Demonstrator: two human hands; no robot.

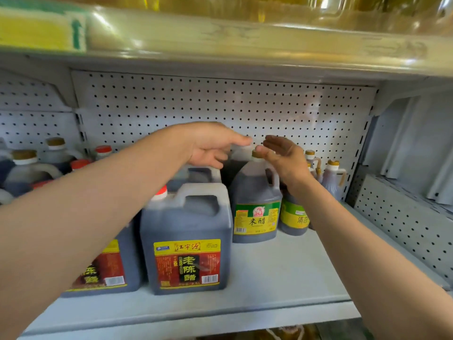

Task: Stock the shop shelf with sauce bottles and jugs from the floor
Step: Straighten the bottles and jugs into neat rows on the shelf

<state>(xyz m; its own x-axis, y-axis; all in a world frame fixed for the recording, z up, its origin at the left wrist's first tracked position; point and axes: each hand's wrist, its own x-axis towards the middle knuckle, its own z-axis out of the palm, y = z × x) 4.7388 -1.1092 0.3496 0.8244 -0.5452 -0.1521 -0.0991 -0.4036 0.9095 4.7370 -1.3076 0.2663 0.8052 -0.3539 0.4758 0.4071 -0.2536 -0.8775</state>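
Green-labelled jug [255, 200] on shelf [282, 271], cap between both hands [210, 146].

One wide-angle camera on my head looks forward and slightly down into a shop shelf [282, 273] at close range; my forearms enter from the lower corners of the frame, the shelf above [245, 45] fills the top edge.

On the shelf [289, 273] stand two square dark vinegar jugs with red-and-yellow labels [187, 241], with the handle of a third [196, 173] showing behind them. Two round jugs with green-and-yellow labels [256, 204] stand beside them, and three slim gold-capped bottles [333, 179] farther right. At far left, about seven more jugs [27, 173] crowd together, too overlapped for a sure count.
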